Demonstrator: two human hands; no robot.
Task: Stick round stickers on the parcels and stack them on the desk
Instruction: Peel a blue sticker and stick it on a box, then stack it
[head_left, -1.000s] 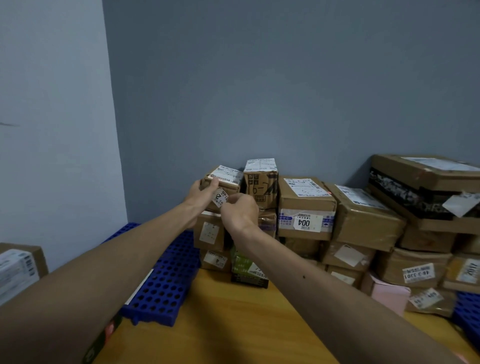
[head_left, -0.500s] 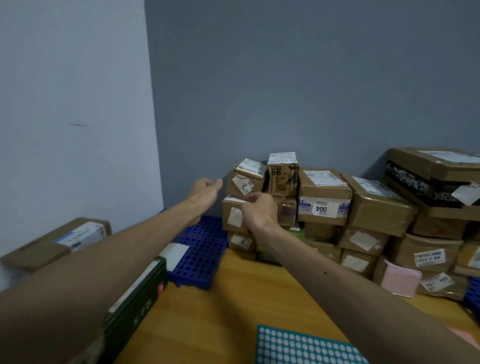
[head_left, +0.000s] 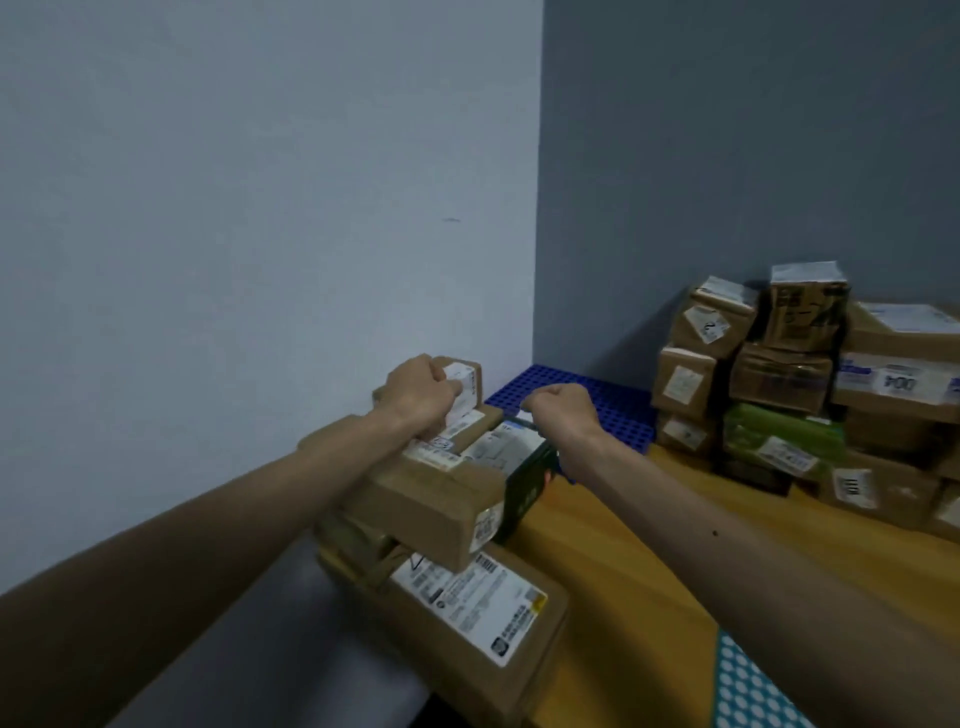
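Left hand (head_left: 421, 392): curled round a small brown cardboard parcel (head_left: 462, 376) atop the wall-side pile (head_left: 431, 504).
Right hand (head_left: 563, 410): curled beside it, over a glossy dark green box (head_left: 525, 486); a grip cannot be told.
Done: taped cardboard parcels (head_left: 779, 364) are stacked on the wooden desk (head_left: 649, 545).
Left: this pile is judged unstickered; a teal sheet of round white stickers (head_left: 748, 686) is kept near.

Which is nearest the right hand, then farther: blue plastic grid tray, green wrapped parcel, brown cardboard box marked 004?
1. Blue plastic grid tray, behind the right hand.
2. Green wrapped parcel, low in the stack.
3. Brown cardboard box marked 004, farther right.
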